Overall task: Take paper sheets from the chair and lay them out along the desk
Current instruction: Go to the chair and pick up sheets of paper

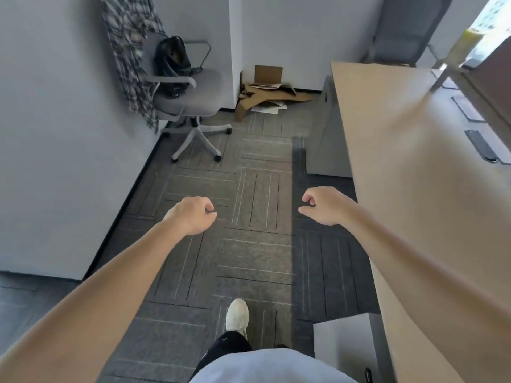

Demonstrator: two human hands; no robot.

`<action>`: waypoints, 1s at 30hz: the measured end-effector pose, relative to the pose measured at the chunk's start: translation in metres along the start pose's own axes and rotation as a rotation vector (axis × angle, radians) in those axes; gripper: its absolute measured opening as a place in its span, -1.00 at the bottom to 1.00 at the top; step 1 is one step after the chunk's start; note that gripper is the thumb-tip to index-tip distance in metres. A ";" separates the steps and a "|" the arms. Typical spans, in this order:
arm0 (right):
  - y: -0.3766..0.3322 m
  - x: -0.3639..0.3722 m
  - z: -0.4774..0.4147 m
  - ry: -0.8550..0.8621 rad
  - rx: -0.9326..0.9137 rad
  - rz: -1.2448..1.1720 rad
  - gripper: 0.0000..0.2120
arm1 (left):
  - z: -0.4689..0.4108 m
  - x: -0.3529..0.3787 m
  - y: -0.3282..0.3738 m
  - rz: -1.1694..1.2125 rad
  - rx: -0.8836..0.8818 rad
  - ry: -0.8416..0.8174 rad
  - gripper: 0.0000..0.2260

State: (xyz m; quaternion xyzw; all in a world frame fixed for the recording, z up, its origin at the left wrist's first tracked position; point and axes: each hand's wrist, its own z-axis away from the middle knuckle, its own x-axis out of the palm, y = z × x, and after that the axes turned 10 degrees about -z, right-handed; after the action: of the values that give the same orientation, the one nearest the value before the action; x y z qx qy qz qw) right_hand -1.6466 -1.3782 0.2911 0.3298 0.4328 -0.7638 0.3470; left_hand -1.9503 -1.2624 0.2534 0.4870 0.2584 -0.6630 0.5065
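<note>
Both hands hold nothing and hang out front over the carpet, left hand (190, 215) and right hand (322, 205), fingers loosely curled. The chair (200, 88) sits by the left wall with a black bag (172, 62) on it and a plaid shirt (127, 56) over the back. The desk (401, 161) runs along the right. The pale rectangles (467, 106) at its far end might be paper sheets, but it's too blurry to say.

You are looking at a matt, smooth wood-look desk (387, 150), a chair (193, 103) with grey cloth seat, a plaid cloth shirt (127, 59), rough carpet tiles (249, 258) and torn brown cardboard (271, 92).
</note>
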 end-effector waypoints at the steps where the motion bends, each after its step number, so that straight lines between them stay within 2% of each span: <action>1: -0.005 -0.013 -0.018 0.005 0.019 0.010 -0.59 | -0.026 -0.015 -0.002 -0.005 0.013 -0.008 -0.69; 8: -0.025 -0.105 -0.128 0.095 0.124 -0.031 -0.54 | -0.193 -0.113 0.018 -0.080 0.185 0.060 -0.68; 13: -0.026 -0.153 -0.228 0.110 0.113 -0.048 -0.55 | -0.312 -0.155 0.044 -0.114 0.280 0.067 -0.68; 16: -0.016 -0.175 -0.306 0.155 0.134 -0.128 -0.56 | -0.392 -0.174 0.054 -0.184 0.297 0.083 -0.68; 21: -0.013 -0.221 -0.440 0.110 0.189 -0.209 -0.59 | -0.514 -0.228 0.067 -0.209 0.284 0.039 -0.68; 30: -0.037 -0.312 -0.656 0.037 0.215 -0.135 -0.55 | -0.719 -0.307 0.066 -0.144 0.312 0.027 -0.69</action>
State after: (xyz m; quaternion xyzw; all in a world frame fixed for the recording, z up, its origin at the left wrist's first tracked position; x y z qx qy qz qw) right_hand -1.3744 -0.7035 0.2912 0.3491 0.3761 -0.8212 0.2496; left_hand -1.6093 -0.5562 0.2596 0.5487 0.1932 -0.7232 0.3724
